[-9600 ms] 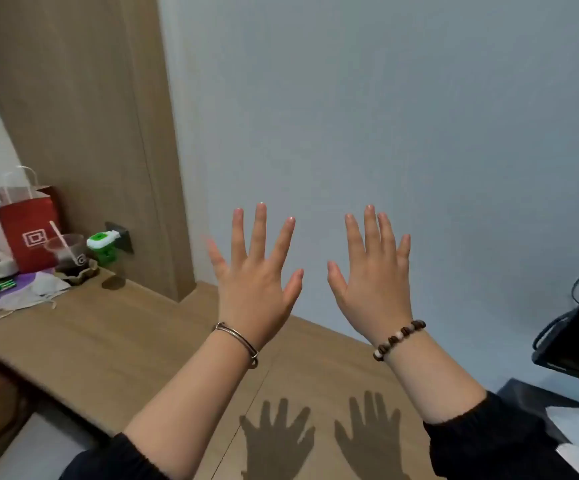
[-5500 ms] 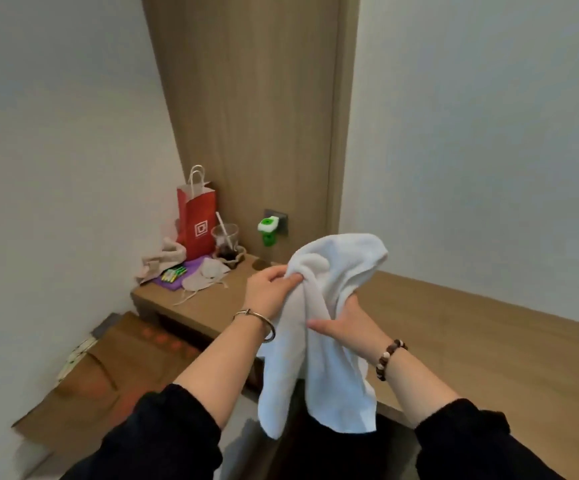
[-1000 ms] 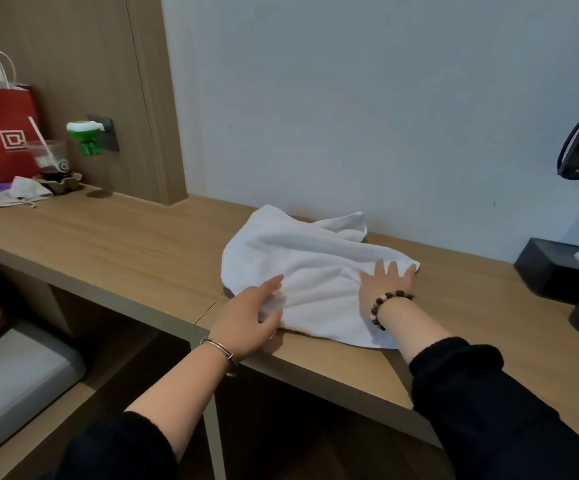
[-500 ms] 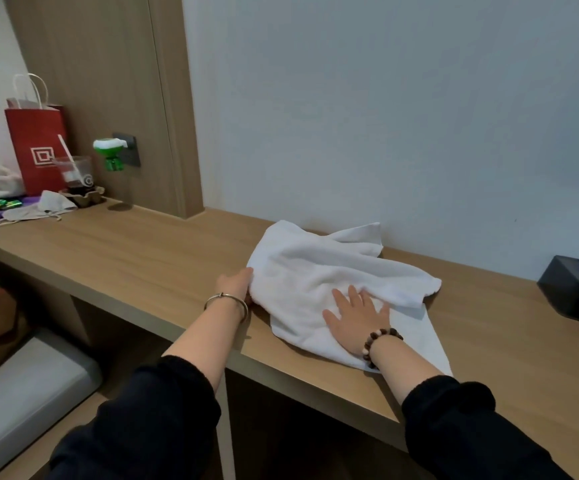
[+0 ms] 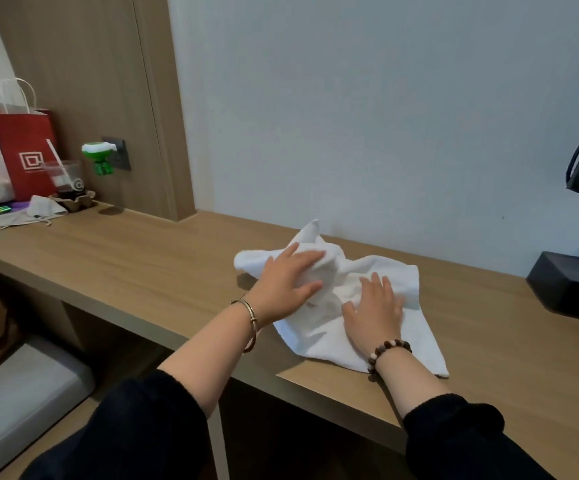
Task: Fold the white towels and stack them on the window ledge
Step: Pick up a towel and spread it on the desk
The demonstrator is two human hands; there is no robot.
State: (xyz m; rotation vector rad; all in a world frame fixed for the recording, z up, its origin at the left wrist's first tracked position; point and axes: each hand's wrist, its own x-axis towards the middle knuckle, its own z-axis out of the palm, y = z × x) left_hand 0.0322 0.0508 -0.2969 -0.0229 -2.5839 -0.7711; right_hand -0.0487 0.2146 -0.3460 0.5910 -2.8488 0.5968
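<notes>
Black sleeves at the bottom edge, both forearms reaching forward. Left wrist has a metal bangle [image 5: 251, 320], right wrist a bead bracelet [image 5: 389, 350]. Right hand [image 5: 372, 308] lies flat on the white towel [image 5: 417, 323] - fingers straight, palm down, gripping nothing. Left hand [image 5: 289, 282] is also spread open, fingers extended over the bunched left part of the towel, pressing on it. The towel is rumpled and unfolded on the wooden worktop [image 5: 142, 265]: its near corner is close to the front edge, and its far corner peaks up just beside the wall. Grey cushion [image 5: 11, 393] sits below the worktop at left. Black box [image 5: 565, 284] on the worktop at far right, well apart from the towel. At the far left end - red paper bag [image 5: 24, 150], plastic cup [image 5: 64, 178] with a straw just beside it, green plug-in [image 5: 99, 155] on the wood panel.
</notes>
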